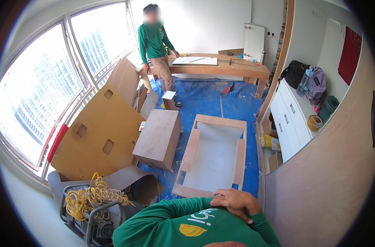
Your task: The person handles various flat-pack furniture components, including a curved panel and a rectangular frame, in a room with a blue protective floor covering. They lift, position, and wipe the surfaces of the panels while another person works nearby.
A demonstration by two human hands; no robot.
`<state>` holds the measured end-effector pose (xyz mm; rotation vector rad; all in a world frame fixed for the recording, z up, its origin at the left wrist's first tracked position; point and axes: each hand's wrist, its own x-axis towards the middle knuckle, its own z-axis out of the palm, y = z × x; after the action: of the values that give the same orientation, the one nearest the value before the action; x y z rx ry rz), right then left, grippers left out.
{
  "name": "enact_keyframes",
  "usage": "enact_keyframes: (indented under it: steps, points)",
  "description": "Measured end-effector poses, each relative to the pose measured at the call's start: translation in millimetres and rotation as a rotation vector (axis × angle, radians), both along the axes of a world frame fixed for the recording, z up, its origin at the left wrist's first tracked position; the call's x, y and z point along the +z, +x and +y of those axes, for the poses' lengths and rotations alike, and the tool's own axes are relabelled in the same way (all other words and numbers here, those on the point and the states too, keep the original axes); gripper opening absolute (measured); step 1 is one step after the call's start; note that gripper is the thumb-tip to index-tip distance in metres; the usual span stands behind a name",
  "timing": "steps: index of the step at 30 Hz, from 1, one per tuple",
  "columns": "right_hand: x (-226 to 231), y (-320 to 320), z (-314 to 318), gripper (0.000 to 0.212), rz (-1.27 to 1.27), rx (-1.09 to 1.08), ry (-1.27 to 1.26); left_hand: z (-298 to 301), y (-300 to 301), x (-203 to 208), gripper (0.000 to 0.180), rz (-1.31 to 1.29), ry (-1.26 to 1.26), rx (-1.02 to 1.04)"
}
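My forearms are folded across the front of my green long-sleeved shirt (163,218). My right hand (235,198) lies over my left wrist, its fingers bent round it and pointing left. Beneath it, my left hand (243,215) is mostly covered; only a part shows by the right sleeve, and its finger shape is hidden. No tool shows in either hand. Just beyond my hands, a wooden frame with a pale panel (214,160) lies on the floor. To its left stands a plywood box (158,138).
Blue sheeting (214,96) covers the floor. An air compressor (99,226) with a coiled yellow hose (93,199) stands at lower left, below a yellow board (97,138). A co-worker (154,41) stands at a long workbench (237,71). White drawers (288,113) line the right.
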<state>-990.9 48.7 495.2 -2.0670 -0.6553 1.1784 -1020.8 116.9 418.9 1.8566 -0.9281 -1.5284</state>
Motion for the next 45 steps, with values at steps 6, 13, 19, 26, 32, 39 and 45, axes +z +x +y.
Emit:
enact_keyframes:
  steps: [6,13,19,26,32,39,45]
  points:
    - [9.5,1.9,5.2,0.075,0.067,0.038,-0.011,4.4,1.9,0.8,0.071,-0.014,0.045,0.008]
    - [-18.4,2.7,7.3,0.076,0.103,0.048,-0.022,4.1,1.2,-3.4,0.072,-0.012,0.077,0.000]
    - [-23.8,-7.4,10.5,0.073,0.121,-0.009,0.001,1.9,-1.6,-2.2,0.073,-0.021,0.082,-0.025]
    - [-23.1,-15.4,9.1,0.070,0.117,-0.084,-0.014,4.0,-3.5,-13.2,0.074,-0.019,0.038,-0.018]
    - [-1.5,-13.9,11.8,0.069,0.109,-0.102,0.018,11.7,3.4,-19.6,0.075,-0.030,0.053,0.001]
    - [8.2,-4.7,11.5,0.074,0.081,-0.032,-0.035,9.9,1.5,-21.5,0.076,-0.048,0.073,0.001]
    - [-3.3,4.4,3.5,0.076,0.067,0.033,-0.043,9.4,1.3,-24.7,0.077,-0.046,0.073,0.029]
